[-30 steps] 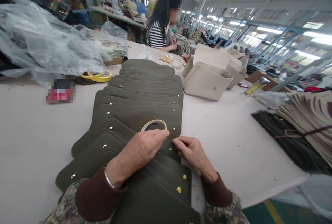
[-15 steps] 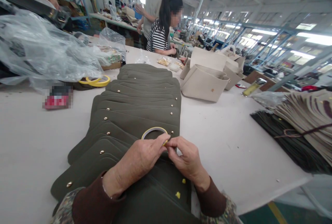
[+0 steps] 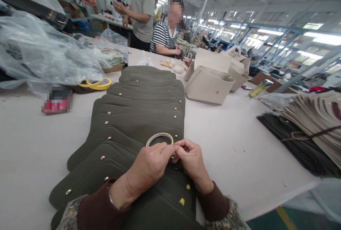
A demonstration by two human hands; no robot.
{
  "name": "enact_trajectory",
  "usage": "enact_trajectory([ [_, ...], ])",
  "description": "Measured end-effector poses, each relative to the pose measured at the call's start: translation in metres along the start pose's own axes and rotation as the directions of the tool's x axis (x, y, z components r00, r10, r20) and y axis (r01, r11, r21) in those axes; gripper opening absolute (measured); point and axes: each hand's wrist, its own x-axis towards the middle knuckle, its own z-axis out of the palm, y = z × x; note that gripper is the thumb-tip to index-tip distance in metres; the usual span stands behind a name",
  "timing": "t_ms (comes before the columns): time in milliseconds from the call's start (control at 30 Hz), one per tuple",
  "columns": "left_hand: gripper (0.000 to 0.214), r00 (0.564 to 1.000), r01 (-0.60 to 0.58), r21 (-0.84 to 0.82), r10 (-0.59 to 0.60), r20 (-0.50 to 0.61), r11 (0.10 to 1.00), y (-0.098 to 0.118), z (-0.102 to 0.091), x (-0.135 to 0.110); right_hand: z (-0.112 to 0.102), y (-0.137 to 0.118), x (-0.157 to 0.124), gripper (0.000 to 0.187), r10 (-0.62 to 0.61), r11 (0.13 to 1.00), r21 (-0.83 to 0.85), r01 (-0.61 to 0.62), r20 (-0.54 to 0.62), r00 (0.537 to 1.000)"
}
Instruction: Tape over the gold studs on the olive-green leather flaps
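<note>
Left hand (image 3: pixel 153 160) grips tape (image 3: pixel 160 135) over panels (image 3: pixel 144 117); right hand (image 3: pixel 192 160) pinched closed at left fingertips, hold on tape unclear.

Matt, smooth and leather-like across the dark olive panels (image 3: pixel 141 123), with glossy gold-coloured metal studs (image 3: pixel 102 157), and smooth yellow edges around a dull grey, card-like core on the tape roll (image 3: pixel 160 135). Clear, crinkled and shiny in the plastic sheeting (image 3: pixel 53 58), but matt and leather-like on the beige bag (image 3: pixel 207 89) and smooth and dull over the pale tabletop (image 3: pixel 221 144). Matt cloth at the brown cuffs (image 3: pixel 97 203).
</note>
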Motion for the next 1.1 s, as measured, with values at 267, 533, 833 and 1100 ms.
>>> enact_trajectory([
  [267, 0.01, 0.936, 0.095, 0.29, -0.184, 0.299, 0.952, -0.004, -0.004, 0.005, -0.022, 0.006, 0.022, 0.04, 0.119, 0.993, 0.028, -0.118, -0.037, 0.992],
  [533, 0.008, 0.903, 0.092, 0.207, -0.169, 0.395, 0.974, -0.004, -0.005, 0.004, -0.02, 0.017, 0.022, 0.029, -0.03, 0.984, -0.174, 0.026, -0.02, 0.999],
  [833, 0.009, 0.873, 0.093, 0.204, -0.178, 0.454, 0.975, -0.007, -0.007, 0.007, -0.021, 0.016, 0.018, 0.023, -0.07, 0.942, -0.326, 0.078, 0.036, 0.997],
  [1100, 0.012, 0.869, 0.122, 0.175, -0.191, 0.456, 0.977, -0.006, -0.008, 0.004, -0.024, 0.008, 0.007, 0.016, -0.146, 0.85, -0.491, 0.191, 0.129, 0.981],
])
